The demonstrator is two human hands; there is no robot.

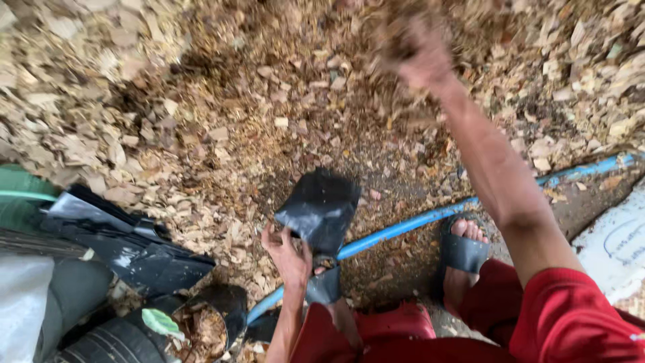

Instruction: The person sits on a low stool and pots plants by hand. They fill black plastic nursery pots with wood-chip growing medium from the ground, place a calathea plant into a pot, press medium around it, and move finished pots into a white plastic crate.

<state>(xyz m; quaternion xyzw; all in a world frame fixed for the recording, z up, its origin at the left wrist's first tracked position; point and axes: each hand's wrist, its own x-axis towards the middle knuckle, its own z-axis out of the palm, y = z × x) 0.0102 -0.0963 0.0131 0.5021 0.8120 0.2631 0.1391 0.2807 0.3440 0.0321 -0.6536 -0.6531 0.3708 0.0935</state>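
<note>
Fingers (274, 236) of my left hand (287, 255) are pinched on the lower edge of a black bag (319, 208), holding it up with its mouth toward twelve o'clock; the bag sits near the centre of my view, just above my knees. My right hand (420, 54) is far out at one o'clock, smeared by motion, sunk into the chip pile (201, 121); it looks cupped around a clump of chips, but I cannot tell how tightly those fingers are curled.

From the bag outward: a blue pipe (403, 227) runs across the ground from seven o'clock up to three o'clock, passing behind the bag and my left wrist. My foot in a dark sandal (462, 250) rests just beside the pipe at four o'clock. Red shorts (564, 316) fill the bottom edge at five o'clock.

At eight o'clock lies a heap of more black bags (127, 245), and below it, at seven o'clock, one filled bag (201, 323) stands open with chips and a green leaf (161, 321) showing. Wood chips cover the whole upper half of my view. A white sack (615, 245) lies at the three o'clock edge.
</note>
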